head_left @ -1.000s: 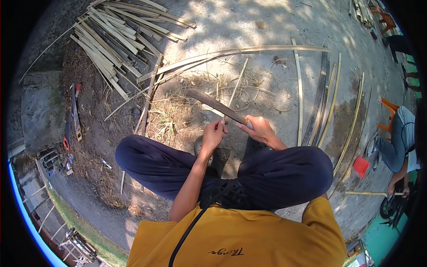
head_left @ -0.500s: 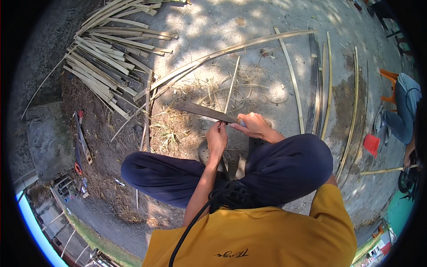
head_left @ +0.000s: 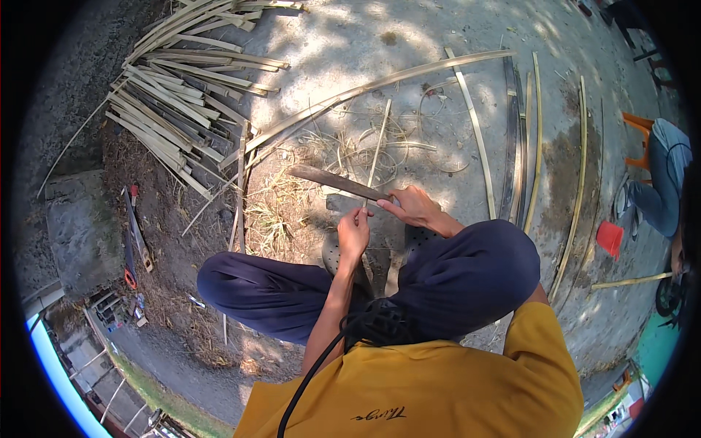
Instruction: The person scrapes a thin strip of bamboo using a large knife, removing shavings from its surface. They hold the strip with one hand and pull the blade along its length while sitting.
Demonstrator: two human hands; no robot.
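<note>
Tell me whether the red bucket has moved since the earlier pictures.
No; judged against the orange chair, the red bucket shows no shift in any direction.

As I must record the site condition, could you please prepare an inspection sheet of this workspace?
Surface: grey ground, sunlit in patches, with dry straw-like bits.
Work items: thin pale strip; long dark blade across it.
Clutter: strip pile at upper left; orange-handled tool at left.
Hands: left hand pinches the thin strip; right hand grips the blade's right end.
Cables: black cord over the yellow shirt.
Surroundings: red container, orange chair, another person at right.
</note>
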